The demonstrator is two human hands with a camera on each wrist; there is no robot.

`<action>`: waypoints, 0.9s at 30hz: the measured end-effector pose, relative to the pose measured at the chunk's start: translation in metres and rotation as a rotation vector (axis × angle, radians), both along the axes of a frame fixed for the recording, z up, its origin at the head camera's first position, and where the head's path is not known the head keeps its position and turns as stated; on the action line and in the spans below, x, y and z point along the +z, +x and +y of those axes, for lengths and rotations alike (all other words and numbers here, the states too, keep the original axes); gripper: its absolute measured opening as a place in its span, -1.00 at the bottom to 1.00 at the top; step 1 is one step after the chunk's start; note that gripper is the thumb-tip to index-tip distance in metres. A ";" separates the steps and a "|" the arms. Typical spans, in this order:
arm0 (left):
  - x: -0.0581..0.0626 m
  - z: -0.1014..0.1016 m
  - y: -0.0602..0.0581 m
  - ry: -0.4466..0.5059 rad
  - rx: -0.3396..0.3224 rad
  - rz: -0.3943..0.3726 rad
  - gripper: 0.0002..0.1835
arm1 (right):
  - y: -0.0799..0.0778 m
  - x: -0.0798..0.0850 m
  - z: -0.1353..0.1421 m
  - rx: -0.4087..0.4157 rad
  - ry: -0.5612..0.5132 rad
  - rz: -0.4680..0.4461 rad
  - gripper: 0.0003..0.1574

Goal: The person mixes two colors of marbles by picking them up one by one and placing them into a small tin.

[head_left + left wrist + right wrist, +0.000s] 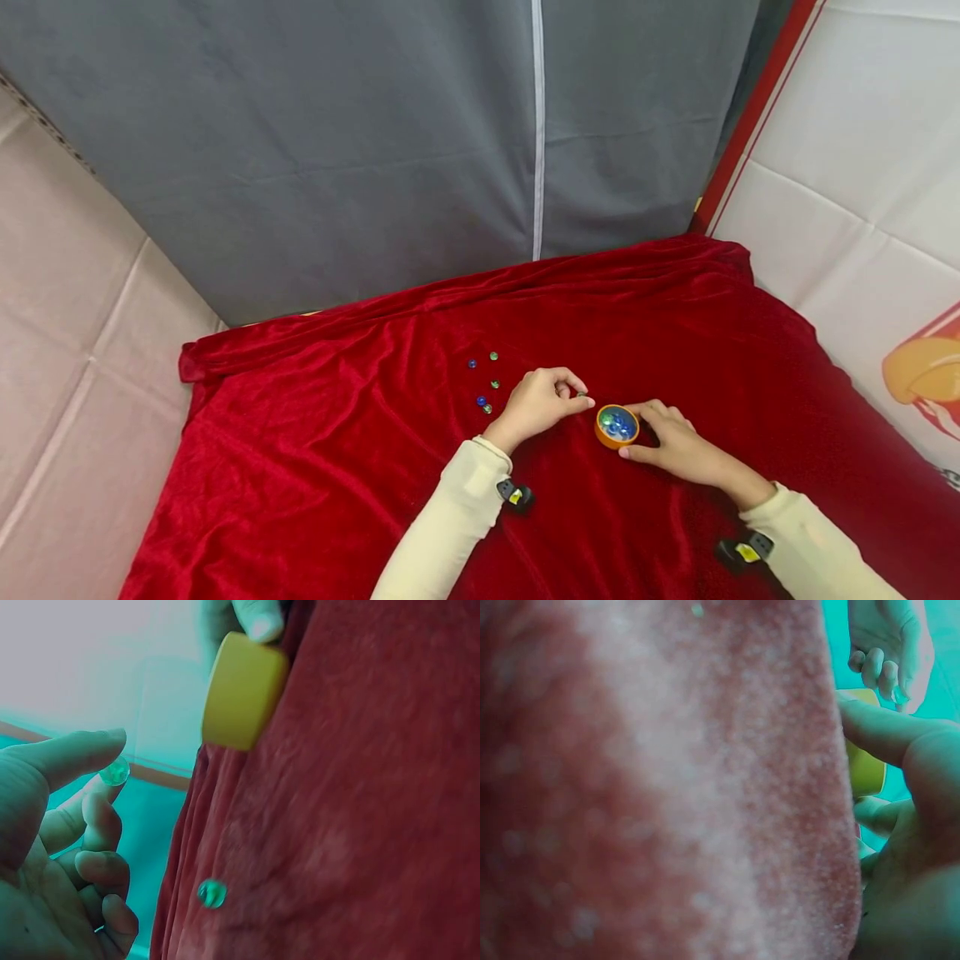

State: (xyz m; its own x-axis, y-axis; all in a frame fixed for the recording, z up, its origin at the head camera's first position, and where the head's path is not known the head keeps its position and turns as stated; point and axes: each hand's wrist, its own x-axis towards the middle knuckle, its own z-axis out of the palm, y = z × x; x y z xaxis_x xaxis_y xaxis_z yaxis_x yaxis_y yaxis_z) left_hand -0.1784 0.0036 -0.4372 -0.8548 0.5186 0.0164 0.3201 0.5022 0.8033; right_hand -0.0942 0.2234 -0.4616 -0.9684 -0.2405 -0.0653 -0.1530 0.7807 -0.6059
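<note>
Between thumb and index finger my left hand point(542, 402) pinches a clear green marble point(115, 772), held just left of a small round orange container point(602, 435). The other fingers of that hand curl in toward the palm. My right hand point(678, 443) grips the container from its right side, thumb at the near side and fingers at the far side. Blue and green marbles point(618, 426) lie inside it. In the left wrist view the container point(244, 694) shows as a plain yellow side wall; its inside is hidden there.
Several loose marbles lie on the red velvet cloth point(337, 467) left of my left hand, among them a blue marble point(472, 364) and a green marble point(493, 356). A grey curtain point(375, 167) hangs behind the cloth's far edge, with pale walls at both sides.
</note>
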 end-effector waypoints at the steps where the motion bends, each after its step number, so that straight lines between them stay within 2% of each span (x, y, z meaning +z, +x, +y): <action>1: 0.000 0.002 0.001 -0.005 -0.006 0.003 -0.85 | 0.000 0.000 0.000 0.002 0.000 0.002 -0.25; 14: -0.010 0.020 0.011 -0.071 -0.068 0.026 -0.86 | -0.001 -0.001 0.001 0.001 -0.006 -0.006 -0.25; 20: -0.013 0.022 0.013 -0.108 -0.076 0.041 -0.83 | -0.001 -0.003 0.001 0.001 -0.001 -0.009 -0.25; 27: -0.013 0.021 0.012 -0.097 -0.073 0.050 -0.82 | -0.001 -0.004 0.003 0.000 0.002 -0.027 -0.23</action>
State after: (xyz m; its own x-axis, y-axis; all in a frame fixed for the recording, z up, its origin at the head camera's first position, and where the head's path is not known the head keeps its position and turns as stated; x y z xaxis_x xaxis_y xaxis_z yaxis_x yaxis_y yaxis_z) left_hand -0.1662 0.0251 -0.4501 -0.8139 0.5810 0.0048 0.3971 0.5503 0.7345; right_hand -0.0951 0.2260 -0.4660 -0.9663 -0.2402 -0.0921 -0.1364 0.7819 -0.6083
